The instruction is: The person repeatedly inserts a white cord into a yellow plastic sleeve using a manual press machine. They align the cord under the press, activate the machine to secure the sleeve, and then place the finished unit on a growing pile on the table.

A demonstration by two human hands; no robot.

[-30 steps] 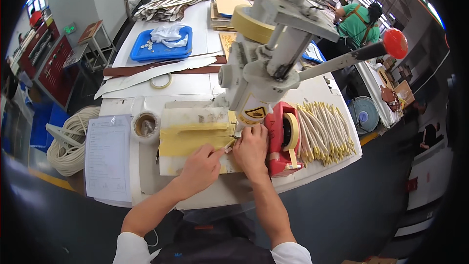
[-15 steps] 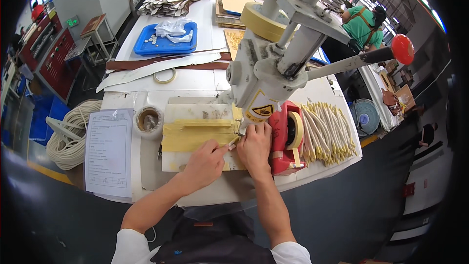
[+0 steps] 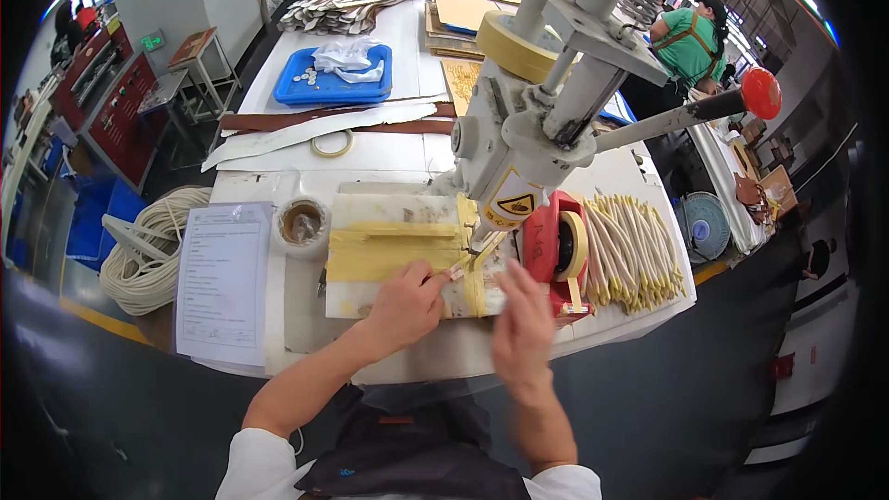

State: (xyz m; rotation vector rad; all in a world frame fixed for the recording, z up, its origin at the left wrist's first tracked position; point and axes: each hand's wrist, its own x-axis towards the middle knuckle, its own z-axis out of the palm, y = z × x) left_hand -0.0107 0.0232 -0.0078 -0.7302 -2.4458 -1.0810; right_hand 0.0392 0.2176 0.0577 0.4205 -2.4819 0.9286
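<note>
My left hand point(image 3: 406, 301) is closed in a pinch on a small pale cord-like piece point(image 3: 456, 273) with a yellow end, at the foot of a grey hand press point(image 3: 519, 143). Below the press lies a white block point(image 3: 356, 304) covered partly with yellow tape point(image 3: 380, 262). Just right of the block, in front of a red tape dispenser point(image 3: 541, 236), my right hand point(image 3: 523, 333) hangs smeared by motion; whether it holds anything does not show. The press's lever, tipped with a red knob point(image 3: 761, 93), sticks out to the right.
Pale cords with yellow ends point(image 3: 634, 250) lie in a row right of the dispenser. To the left are a clear tape roll point(image 3: 303, 222), a printed sheet point(image 3: 222, 273) and a coil of cord point(image 3: 143, 250). Behind stand a blue tray point(image 3: 324, 93) and leather strips point(image 3: 347, 0). A person point(image 3: 690, 46) works beyond.
My right hand has left the foot of the press and come back toward me and to the right. The left hand keeps its pinch there. The whole view has shifted slightly.
</note>
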